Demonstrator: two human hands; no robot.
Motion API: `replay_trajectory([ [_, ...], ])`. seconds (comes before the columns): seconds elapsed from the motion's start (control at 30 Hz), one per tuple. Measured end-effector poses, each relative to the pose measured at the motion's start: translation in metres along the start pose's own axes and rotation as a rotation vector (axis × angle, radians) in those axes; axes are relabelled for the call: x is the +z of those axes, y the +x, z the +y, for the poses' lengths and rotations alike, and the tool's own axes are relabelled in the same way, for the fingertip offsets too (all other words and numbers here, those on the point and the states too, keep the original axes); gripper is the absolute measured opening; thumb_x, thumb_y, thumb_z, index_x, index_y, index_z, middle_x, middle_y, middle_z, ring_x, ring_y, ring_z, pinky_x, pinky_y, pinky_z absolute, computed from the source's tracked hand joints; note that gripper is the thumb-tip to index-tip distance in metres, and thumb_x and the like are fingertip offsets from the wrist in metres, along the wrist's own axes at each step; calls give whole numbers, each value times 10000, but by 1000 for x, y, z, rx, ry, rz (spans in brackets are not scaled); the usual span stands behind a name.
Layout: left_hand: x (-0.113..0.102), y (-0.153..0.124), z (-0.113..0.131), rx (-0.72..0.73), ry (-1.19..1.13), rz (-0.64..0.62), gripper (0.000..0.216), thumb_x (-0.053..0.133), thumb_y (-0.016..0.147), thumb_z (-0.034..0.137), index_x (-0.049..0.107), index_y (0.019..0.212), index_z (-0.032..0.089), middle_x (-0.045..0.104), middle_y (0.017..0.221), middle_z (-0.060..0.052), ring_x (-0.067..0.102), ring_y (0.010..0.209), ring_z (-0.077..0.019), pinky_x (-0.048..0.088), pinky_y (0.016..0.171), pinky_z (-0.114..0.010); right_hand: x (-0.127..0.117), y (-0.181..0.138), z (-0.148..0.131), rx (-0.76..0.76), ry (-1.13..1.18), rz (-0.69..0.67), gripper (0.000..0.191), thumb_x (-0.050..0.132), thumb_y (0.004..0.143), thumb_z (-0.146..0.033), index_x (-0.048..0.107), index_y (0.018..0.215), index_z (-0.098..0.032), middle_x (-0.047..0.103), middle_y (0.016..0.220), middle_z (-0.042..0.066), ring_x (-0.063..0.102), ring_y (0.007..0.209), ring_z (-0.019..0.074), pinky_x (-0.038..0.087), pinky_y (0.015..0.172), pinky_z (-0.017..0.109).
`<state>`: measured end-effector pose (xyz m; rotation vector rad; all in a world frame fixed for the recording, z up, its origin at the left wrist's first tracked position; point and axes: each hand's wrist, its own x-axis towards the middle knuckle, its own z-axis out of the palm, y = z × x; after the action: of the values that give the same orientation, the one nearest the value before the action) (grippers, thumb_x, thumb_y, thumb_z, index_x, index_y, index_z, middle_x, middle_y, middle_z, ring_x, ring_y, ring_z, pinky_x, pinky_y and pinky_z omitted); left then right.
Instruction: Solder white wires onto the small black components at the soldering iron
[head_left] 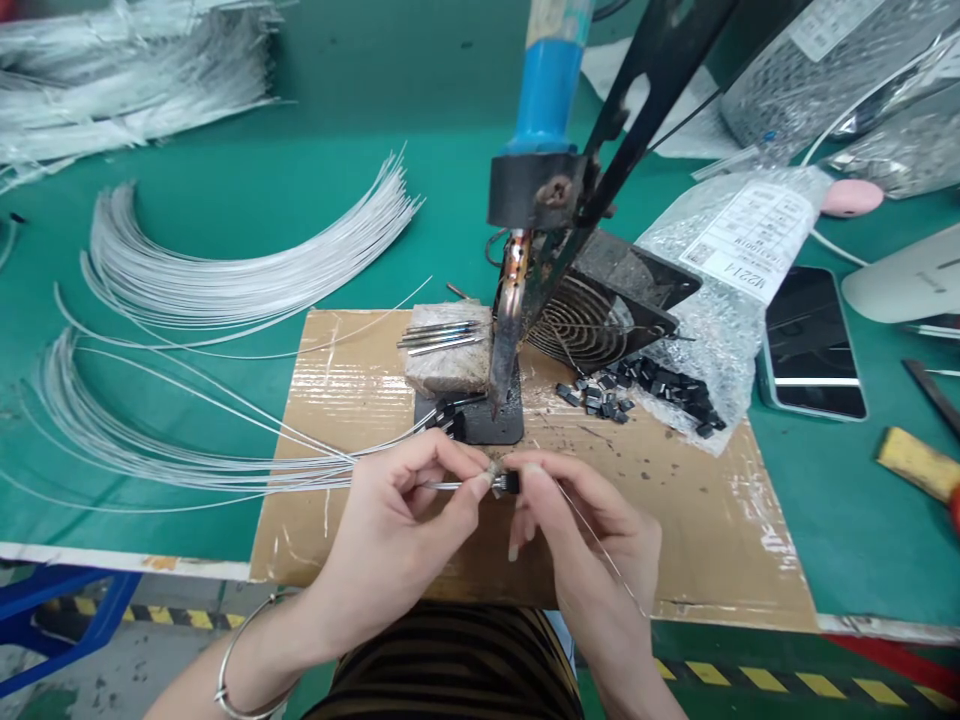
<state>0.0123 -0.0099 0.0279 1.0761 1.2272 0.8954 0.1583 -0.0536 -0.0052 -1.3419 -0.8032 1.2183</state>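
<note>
Between the thumb and forefinger of my left hand is the end of a white wire, with a small black connector at its tip. My right hand is closed beside the connector, its thumb and forefinger pinching a thin solder wire that trails down over the palm. Both sets of fingertips nearly meet and hide part of the joint. Just above them points the tip of a soldering iron, clamped in a stand. White wires run leftward from under my left hand, several ending in black connectors near the iron.
Cardboard covers the front of the green table. A wrapped block carries metal rods. Behind the iron sits a black fan. Loose black connectors spill beside a plastic bag. A phone lies right; a wire bundle lies left.
</note>
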Motion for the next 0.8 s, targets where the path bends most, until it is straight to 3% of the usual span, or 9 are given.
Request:
replay_trajectory([
  [0.13, 1, 3, -3, 42, 51, 57, 144, 736, 808, 87, 723, 698, 180, 782, 767, -26, 682, 685, -118, 534, 631, -182, -5, -3, 1, -62, -65, -52, 395, 408, 1135, -412, 768, 1225, -276, 580, 848, 1, 563, 651, 128, 482, 595, 287],
  [0.23, 2, 6, -7, 63, 64, 75, 145, 735, 814, 97, 719, 699, 184, 788, 792, -31, 685, 692, -122, 530, 623, -185, -7, -3, 3, -90, -124, -25, 304, 423, 1122, -356, 658, 1296, -271, 618, 803, -17, 540, 627, 138, 452, 584, 285],
  [0.3, 3, 8, -6, 61, 64, 78, 138, 732, 813, 99, 718, 704, 183, 790, 801, -34, 689, 703, -122, 534, 629, -183, -9, -3, 3, -130, -176, 15, 208, 462, 1098, -321, 622, 1221, -266, 635, 754, -30, 531, 616, 144, 437, 584, 280],
  [0.37, 3, 10, -3, 36, 59, 81, 131, 731, 807, 97, 714, 706, 178, 791, 804, -34, 685, 702, -114, 529, 630, -171, -11, -2, 2, -134, -223, 36, 138, 479, 1080, -301, 592, 1014, -258, 576, 701, -40, 495, 605, 144, 408, 575, 275],
  [0.47, 5, 14, 4, -12, 55, 90, 127, 737, 794, 99, 703, 692, 167, 789, 800, -37, 669, 683, -100, 512, 610, -155, -14, 2, -3, -159, -289, 3, 293, 494, 1059, -257, 468, 767, -243, 457, 668, -41, 428, 590, 137, 359, 542, 266],
  [0.57, 5, 17, 8, -22, 55, 97, 122, 742, 792, 107, 701, 689, 159, 783, 795, -37, 662, 680, -95, 509, 612, -150, -15, 7, -8, -250, -327, -32, 278, 550, 1028, -204, 517, 753, -230, 607, 803, 2, 560, 695, 144, 461, 624, 252],
  [0.63, 5, 18, 8, -19, 52, 100, 123, 740, 791, 109, 696, 687, 158, 776, 788, -32, 656, 675, -93, 508, 613, -149, -12, 9, -10, -272, -306, -28, 222, 597, 1009, -186, 573, 792, -229, 736, 1017, 51, 693, 944, 190, 549, 815, 289],
  [0.7, 5, 20, 8, -23, 54, 104, 124, 741, 787, 107, 693, 684, 157, 772, 783, -30, 646, 660, -92, 497, 595, -150, -8, 9, -12, -237, -254, -8, 200, 636, 997, -190, 594, 806, -232, 777, 1179, 79, 707, 1173, 233, 560, 973, 341],
  [0.8, 5, 23, 9, -29, 66, 112, 124, 746, 781, 110, 691, 682, 160, 769, 780, -31, 641, 647, -99, 492, 579, -163, -2, 7, -16, -128, -177, 25, 199, 672, 980, -209, 602, 795, -237, 795, 1240, 95, 722, 1229, 251, 593, 993, 362],
])
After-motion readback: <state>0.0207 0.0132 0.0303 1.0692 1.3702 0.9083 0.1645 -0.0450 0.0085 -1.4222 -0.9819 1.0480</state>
